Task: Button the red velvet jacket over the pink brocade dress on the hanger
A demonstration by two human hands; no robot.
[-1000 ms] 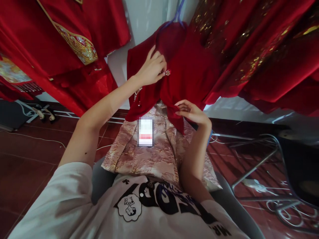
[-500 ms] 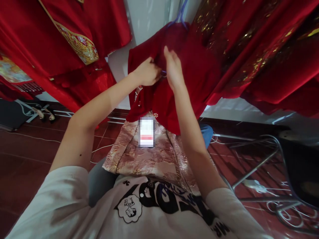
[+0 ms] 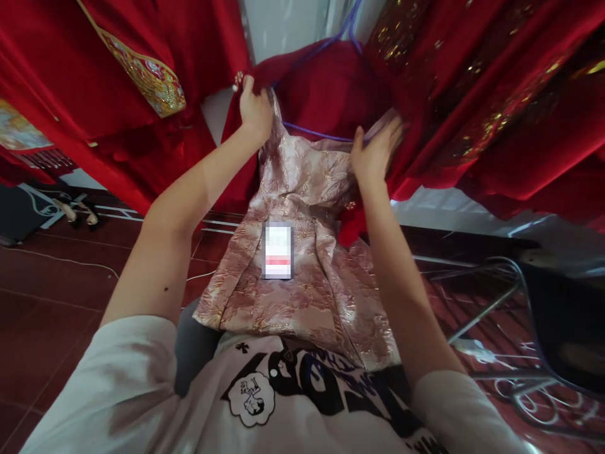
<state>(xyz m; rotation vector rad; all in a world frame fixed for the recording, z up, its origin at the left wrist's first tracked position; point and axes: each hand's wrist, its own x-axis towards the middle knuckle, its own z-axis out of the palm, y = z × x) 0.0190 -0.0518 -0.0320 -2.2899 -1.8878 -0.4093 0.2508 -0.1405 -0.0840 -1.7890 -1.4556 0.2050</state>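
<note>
A dark red garment (image 3: 326,82) is spread apart over a purple hanger (image 3: 316,133). Beneath it lies a pink brocade dress (image 3: 297,302) across my lap, its top on the hanger. My left hand (image 3: 256,113) grips the red garment's edge at the dress's left shoulder. With fingers apart, my right hand (image 3: 377,151) is against the red cloth at the dress's right shoulder; its fingertips are partly blurred. A pale, pixelated rectangle (image 3: 278,251) shows over the dress's skirt.
Red embroidered garments hang at the left (image 3: 142,69) and right (image 3: 482,113). A black chair (image 3: 562,315) with metal legs stands at the right. High-heeled shoes (image 3: 80,211) and a thin white cable (image 3: 70,260) are at the left on the red tiled floor.
Both hands have moved apart from the middle, my left one up and left, my right one to the right. The red garment has opened outward, uncovering the pink dress's top and more of the hanger.
</note>
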